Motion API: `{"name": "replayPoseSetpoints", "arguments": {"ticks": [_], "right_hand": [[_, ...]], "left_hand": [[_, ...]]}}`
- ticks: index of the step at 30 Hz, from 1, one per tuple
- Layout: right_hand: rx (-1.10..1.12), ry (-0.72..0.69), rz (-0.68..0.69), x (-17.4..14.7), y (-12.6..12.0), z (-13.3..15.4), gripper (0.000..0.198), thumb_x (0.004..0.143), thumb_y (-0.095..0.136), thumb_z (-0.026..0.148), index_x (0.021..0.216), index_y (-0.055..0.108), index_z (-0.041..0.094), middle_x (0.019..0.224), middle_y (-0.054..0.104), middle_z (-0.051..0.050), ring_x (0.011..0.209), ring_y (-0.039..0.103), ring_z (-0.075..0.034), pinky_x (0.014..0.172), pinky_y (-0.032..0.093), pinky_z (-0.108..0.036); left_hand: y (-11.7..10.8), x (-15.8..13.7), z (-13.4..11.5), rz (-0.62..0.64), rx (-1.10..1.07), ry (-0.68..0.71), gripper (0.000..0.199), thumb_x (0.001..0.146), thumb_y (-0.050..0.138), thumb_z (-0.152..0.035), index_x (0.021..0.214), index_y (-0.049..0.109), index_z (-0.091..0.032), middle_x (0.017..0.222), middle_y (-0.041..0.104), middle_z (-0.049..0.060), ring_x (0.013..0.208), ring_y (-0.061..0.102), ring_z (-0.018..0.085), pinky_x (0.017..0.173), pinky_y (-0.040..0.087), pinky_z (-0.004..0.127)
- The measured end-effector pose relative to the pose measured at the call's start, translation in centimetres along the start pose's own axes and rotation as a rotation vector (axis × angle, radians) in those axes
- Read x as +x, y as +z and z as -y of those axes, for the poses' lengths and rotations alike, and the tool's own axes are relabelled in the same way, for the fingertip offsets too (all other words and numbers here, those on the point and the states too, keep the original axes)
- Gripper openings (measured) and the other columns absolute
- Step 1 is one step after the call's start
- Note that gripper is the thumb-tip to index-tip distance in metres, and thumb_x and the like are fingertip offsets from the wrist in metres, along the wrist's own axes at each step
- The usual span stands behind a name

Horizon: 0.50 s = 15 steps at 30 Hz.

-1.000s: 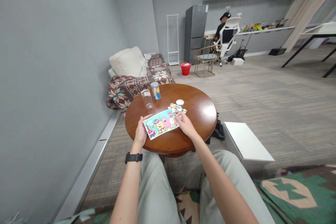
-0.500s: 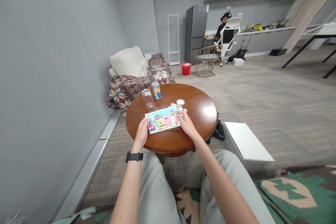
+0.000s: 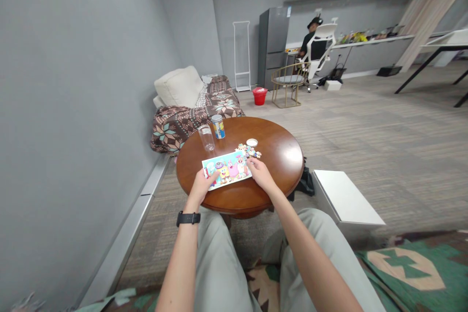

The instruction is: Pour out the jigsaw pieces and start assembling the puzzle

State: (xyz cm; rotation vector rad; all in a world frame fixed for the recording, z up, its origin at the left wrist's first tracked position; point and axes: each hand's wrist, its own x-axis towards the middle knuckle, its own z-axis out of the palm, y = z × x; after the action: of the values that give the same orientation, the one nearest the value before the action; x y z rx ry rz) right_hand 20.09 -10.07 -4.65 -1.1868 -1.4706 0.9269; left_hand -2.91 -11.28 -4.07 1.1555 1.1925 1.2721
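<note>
A cartoon picture card [image 3: 228, 171] with a white border is held above the near part of the round wooden table [image 3: 281, 165]. My left hand [image 3: 202, 185] grips its left end, the thumb lying over the printed face. At the right end, my right hand [image 3: 259, 173] pinches the card's edge. Small jigsaw pieces [image 3: 252, 152] lie in a loose pile just beyond that end, beside a round white lid [image 3: 252, 142]. Farther left are a clear, empty-looking jar [image 3: 206, 138] and a blue and yellow can [image 3: 218, 127] with a silvery lid.
A patterned sofa cover [image 3: 183, 122] and a cushion [image 3: 179, 87] stand behind the table. To the right sits a white box [image 3: 347, 197]. A red bucket [image 3: 260, 96], a gold-framed chair [image 3: 287, 83] and a seated person [image 3: 309, 39] are farther back.
My left thumb has slid inward over the card's face, now covering part of the picture. The right hand stays at the card's right edge, nearly unmoved.
</note>
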Motion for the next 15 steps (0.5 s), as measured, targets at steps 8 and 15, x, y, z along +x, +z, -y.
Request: {"name": "replayPoseSetpoints", "arguments": {"ticks": [8,15], "right_hand": [[0.022,0.036,0.051,-0.2,0.1,0.2,0.029,0.085,0.05,0.047,0.085,0.062,0.021,0.052,0.041,0.006,0.049,0.038,-0.013,0.051,0.028,-0.025],[0.025,0.063,0.041,-0.4,0.0,0.9,0.029,0.085,0.048,0.046,0.093,0.062,0.021,0.051,0.042,0.008,0.046,0.038,-0.013,0.049,0.03,-0.025]], "left_hand": [[-0.6,0.9,1.3,-0.193,0.025,0.213,0.059,0.072,0.077,-0.028,0.125,0.052,-0.019,0.127,0.066,0.014,0.118,0.064,0.026,0.108,0.047,0.047],[-1.0,1.6,2.2,-0.269,-0.009,0.211,0.074,0.075,0.07,-0.018,0.143,0.038,-0.022,0.142,0.055,0.016,0.13,0.057,0.025,0.114,0.043,0.042]]}}
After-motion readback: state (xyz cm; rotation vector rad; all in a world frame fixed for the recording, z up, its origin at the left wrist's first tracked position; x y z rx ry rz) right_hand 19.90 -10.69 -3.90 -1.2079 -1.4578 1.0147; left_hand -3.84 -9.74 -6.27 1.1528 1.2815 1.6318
